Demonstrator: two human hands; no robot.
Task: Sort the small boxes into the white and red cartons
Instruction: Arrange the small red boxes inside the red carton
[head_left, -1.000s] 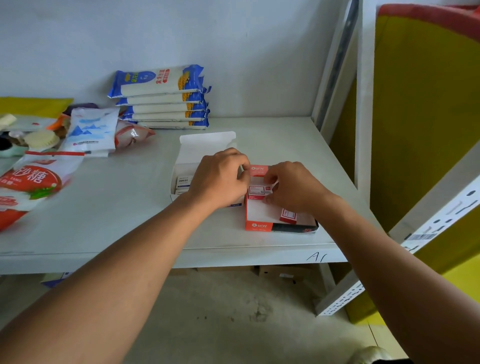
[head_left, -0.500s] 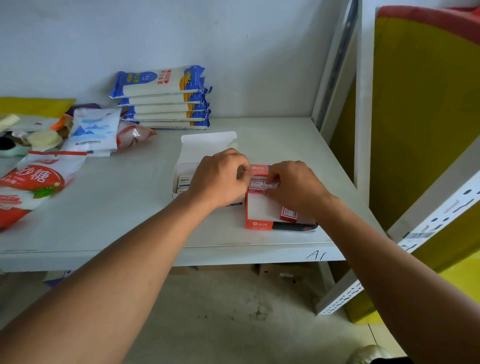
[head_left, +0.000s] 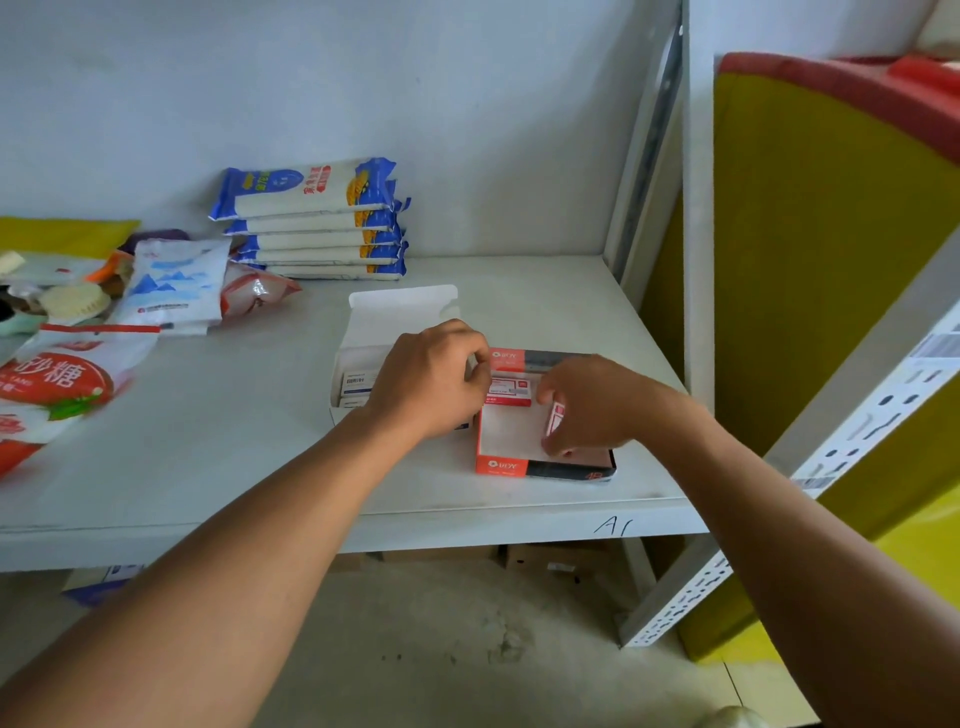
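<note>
Two open cartons sit side by side on the grey shelf (head_left: 249, 457). The white carton (head_left: 400, 312) has its lid flap raised and holds small white boxes (head_left: 359, 383) at its left end. The red carton (head_left: 501, 465) lies to its right with one small red box (head_left: 510, 391) lying flat at its far end. My left hand (head_left: 428, 382) rests over the white carton's right part, fingertips at the red carton's far left corner. My right hand (head_left: 587, 405) is inside the red carton, gripping a second small red box (head_left: 555, 418) stood on edge.
A stack of blue-and-white noodle packs (head_left: 311, 218) lies at the back wall. White and red food bags (head_left: 171, 283) crowd the shelf's left side. A white upright post (head_left: 696, 208) bounds the shelf on the right, with a yellow panel (head_left: 831, 260) beyond it.
My right hand has slid toward the near right of the red carton and tipped a small red box up on edge. The far red box now lies uncovered. The left hand has barely moved.
</note>
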